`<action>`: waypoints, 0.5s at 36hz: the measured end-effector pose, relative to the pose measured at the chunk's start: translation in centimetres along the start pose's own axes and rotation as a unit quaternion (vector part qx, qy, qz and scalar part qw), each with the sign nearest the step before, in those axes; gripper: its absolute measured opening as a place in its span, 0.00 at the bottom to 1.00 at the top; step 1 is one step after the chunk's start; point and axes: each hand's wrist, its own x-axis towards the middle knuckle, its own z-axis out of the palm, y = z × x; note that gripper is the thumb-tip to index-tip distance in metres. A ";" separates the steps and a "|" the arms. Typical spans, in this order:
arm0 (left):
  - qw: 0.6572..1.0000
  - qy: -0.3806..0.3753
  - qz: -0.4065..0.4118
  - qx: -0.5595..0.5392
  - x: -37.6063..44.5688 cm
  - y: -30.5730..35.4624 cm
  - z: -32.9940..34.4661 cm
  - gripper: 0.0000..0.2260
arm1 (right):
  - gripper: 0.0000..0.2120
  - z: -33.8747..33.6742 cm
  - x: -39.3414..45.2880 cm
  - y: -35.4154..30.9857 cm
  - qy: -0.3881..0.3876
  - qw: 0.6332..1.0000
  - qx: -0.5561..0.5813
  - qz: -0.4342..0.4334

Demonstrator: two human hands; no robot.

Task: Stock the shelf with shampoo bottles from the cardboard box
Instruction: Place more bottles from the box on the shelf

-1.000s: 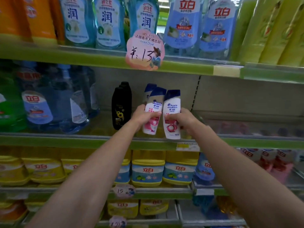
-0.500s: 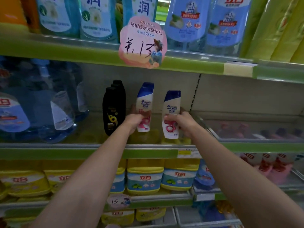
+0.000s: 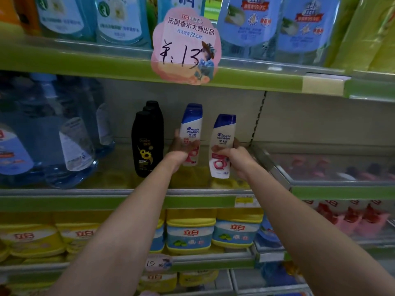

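Two white shampoo bottles with blue caps and pink labels are at the middle shelf point(image 3: 119, 202). My left hand point(image 3: 181, 151) grips the left bottle point(image 3: 191, 127), upright, just right of the black bottles point(image 3: 147, 144); another blue cap shows behind it. My right hand point(image 3: 235, 161) grips the right bottle point(image 3: 223, 142), tilted slightly and held a little nearer the shelf's front. The cardboard box is out of view.
Large blue water jugs point(image 3: 64, 146) fill the shelf's left. A clear divider point(image 3: 275, 167) bounds the section on the right, with pink items behind it. A pink price tag point(image 3: 186, 45) hangs from the shelf above. Yellow and blue tubs point(image 3: 190, 231) sit below.
Both hands have pushed the two bottles deeper onto the shelf and spread them apart. The left bottle now stands upright near the black bottles.
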 end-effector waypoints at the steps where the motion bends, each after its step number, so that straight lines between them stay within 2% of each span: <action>1: 1.000 -0.001 -0.002 0.003 0.0 0.0 0.0 0.23 | 0.17 0.0 0.1 0.1 -0.001 1.000 0.004 -0.003; 7: 0.999 -0.009 -0.004 0.036 0.3 0.2 -0.4 0.26 | 0.18 0.4 0.6 0.5 0.000 1.000 0.018 -0.010; 11: 0.998 -0.005 -0.008 0.061 0.5 0.1 -0.4 0.26 | 0.10 0.5 0.7 0.4 -0.010 0.999 0.036 -0.009; 15: 0.996 0.008 -0.012 0.090 0.8 -0.2 -0.3 0.24 | 0.16 0.9 1.2 0.7 -0.002 0.999 0.046 -0.027; 18: 0.993 -0.003 -0.020 0.116 0.9 -0.4 -0.6 0.24 | 0.13 1.2 1.6 0.8 -0.001 0.999 0.045 -0.015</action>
